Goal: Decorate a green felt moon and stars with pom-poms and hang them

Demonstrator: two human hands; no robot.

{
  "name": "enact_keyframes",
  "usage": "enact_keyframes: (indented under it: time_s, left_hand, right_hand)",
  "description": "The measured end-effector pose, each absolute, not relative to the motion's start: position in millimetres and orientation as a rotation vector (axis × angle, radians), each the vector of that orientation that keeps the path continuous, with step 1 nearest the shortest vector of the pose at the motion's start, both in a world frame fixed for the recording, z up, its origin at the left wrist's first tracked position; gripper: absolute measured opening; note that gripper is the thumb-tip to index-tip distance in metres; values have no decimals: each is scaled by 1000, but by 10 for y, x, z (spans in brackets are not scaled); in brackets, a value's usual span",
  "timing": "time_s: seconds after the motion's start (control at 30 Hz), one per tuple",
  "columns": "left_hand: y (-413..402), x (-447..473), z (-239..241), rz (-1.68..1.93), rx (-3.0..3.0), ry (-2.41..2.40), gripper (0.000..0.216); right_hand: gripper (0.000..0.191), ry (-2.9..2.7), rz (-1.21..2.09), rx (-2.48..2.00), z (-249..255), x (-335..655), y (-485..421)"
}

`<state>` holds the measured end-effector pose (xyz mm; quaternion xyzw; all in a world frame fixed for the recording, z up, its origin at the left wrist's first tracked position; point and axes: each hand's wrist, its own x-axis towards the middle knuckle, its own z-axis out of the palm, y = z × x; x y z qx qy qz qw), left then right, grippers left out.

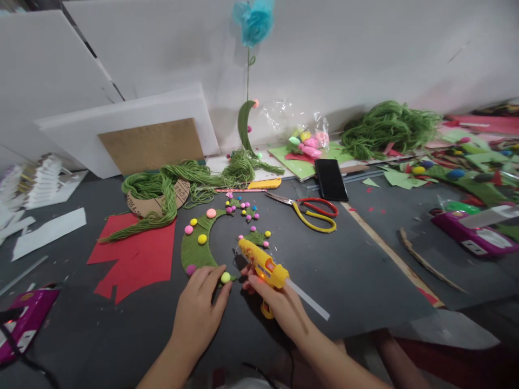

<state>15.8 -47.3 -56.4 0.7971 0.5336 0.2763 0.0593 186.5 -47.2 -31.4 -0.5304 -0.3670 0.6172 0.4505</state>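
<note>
On the grey tabletop lies a crescent moon shape wrapped in green yarn, with pink, yellow and purple pom-poms along it. My left hand rests at its lower end, thumb and fingertips closed about a yellow-green pom-pom at the tip. My right hand grips a yellow hot glue gun by its handle. The gun's nozzle points up and left, a clear glue stick juts from its back, and an orange light glows on it. Just beyond the nozzle is a small green star with pom-poms.
Behind lie green yarn, scissors, a yellow cutter and a black phone. Red felt is at left. A blue flower stands at the back. Purple boxes sit at both sides, with cords at lower left.
</note>
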Motion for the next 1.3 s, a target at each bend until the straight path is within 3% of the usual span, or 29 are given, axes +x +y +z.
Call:
enact_keyframes:
  time_s: [1.3]
  left_hand:
    - [-471, 183, -535, 833, 2411, 1584, 14]
  right_hand:
    - [24, -943, 1521, -1308, -358, 1862, -466]
